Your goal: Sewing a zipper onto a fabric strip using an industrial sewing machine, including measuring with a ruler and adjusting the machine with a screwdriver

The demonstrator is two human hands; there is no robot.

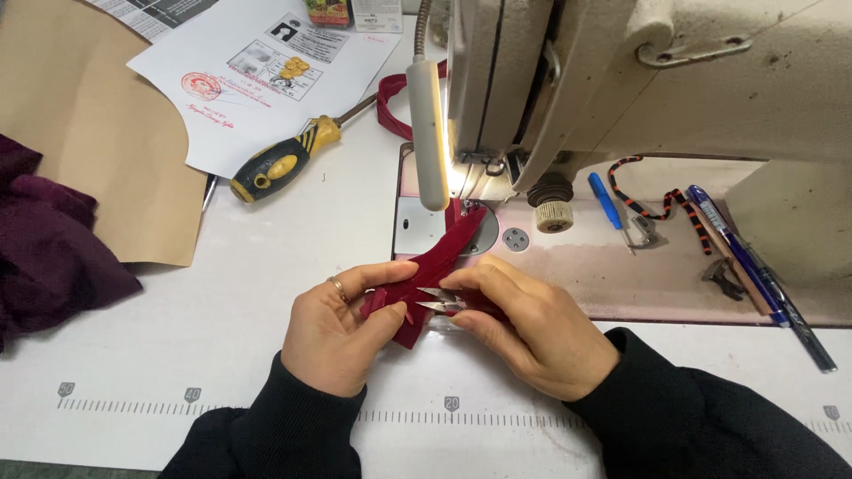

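Left grip (pixel 333 333) pinching red fabric strip (pixel 435 266), right grip (pixel 524 328) clasping thread snips (pixel 441 300) against it

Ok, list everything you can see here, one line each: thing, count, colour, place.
sewing machine: one, cream, top right on the table
lamp: one, white, lit, left of the machine head
red fabric strip: one, dark red, running from under the needle area to the hands
thread snips: one, metal, at the strip
screwdriver: one, yellow and black, left of the machine
printed paper: one, white, top centre
brown paper: one, tan, top left
maroon cloth: one pile, left edge
pens: two, blue and dark, on the machine bed at right
striped cord: one, orange and black, machine bed
table: one, white, with a ruler strip
left hand: holds the strip, ring on a finger
right hand: holds the snips
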